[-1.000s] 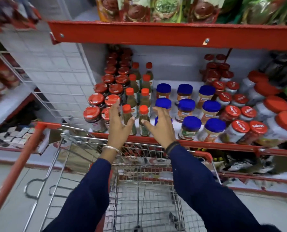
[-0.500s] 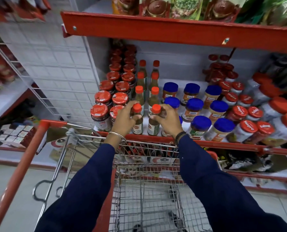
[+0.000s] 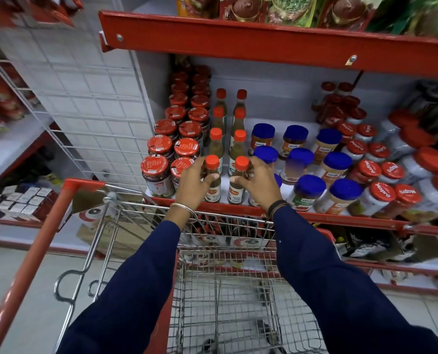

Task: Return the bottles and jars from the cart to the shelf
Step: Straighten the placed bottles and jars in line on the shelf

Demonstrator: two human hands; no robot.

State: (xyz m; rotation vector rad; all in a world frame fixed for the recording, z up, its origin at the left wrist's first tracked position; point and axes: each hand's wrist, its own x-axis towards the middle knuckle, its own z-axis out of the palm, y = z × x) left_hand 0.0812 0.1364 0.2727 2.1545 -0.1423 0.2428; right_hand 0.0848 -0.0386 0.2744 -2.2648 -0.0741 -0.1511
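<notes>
My left hand (image 3: pixel 193 178) clamped on left bottle (image 3: pixel 212 181), right hand (image 3: pixel 260 181) on right bottle (image 3: pixel 237 182), both at shelf (image 3: pixel 315 217) front; cart (image 3: pixel 228 297) looks empty, nearly done.

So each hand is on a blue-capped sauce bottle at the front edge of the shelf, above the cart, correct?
Not quite: the head view shows orange caps. The left hand and right hand each grip an orange-capped green chilli sauce bottle at the shelf front edge, above the cart.
</notes>
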